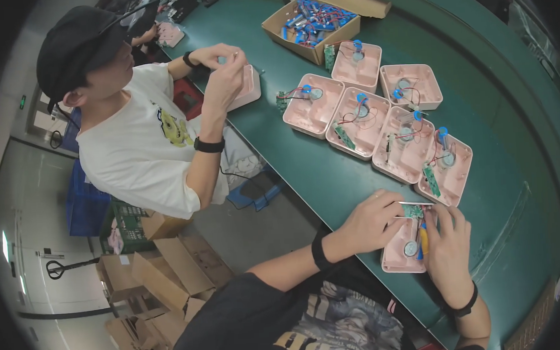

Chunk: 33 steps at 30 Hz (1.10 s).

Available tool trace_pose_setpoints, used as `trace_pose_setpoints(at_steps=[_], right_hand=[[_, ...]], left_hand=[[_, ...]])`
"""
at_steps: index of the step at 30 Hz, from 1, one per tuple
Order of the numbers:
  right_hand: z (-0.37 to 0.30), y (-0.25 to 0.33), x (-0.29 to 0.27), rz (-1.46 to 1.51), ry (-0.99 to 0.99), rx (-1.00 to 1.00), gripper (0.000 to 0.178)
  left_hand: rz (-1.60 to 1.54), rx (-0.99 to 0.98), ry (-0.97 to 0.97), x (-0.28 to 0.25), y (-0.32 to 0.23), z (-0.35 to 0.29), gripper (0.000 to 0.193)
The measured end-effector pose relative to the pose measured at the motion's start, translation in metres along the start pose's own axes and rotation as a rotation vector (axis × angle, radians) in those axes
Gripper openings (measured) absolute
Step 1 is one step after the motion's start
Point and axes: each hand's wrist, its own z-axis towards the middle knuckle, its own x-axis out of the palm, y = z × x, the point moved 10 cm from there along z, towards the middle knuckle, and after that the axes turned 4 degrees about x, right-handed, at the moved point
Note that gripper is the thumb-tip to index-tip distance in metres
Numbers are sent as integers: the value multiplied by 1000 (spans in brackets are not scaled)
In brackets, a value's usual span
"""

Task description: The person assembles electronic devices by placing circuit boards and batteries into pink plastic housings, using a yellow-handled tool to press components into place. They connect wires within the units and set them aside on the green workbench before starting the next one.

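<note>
At the table's near edge, a pink plastic housing (397, 261) lies between my hands, with a round silver part (411, 249) inside it. My left hand (371, 224) has its fingers closed on a small green circuit board (414, 211) at the housing's far end. Bent fingers of my right hand (448, 245) meet the board's other end and the housing's right side; what they pinch is hidden. A yellow and blue part (424, 240) shows beside the right fingers. Just beyond them sits another pink housing (455, 180) with a board and wires.
Several more open pink housings (358, 122) with wired parts stand close together on the green table (292, 168). Behind them is a cardboard box (307, 50) of blue wired cylinders. To the left, a co-worker (143, 132) handles a pink housing (247, 90). Cardboard boxes (170, 271) stand on the floor.
</note>
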Motion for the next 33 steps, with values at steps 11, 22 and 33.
trace_pose_setpoints(at_steps=[11,22,33], right_hand=[[18,-25,7,257,-58,88,31],[-27,-8,-6,182,12,27,38],[-56,8,-16,161,-46,-5,39]], left_hand=[[83,-19,-1,-5,11,7,12],[16,-10,32,2,11,9,14],[-10,31,31,9,4,5,14]])
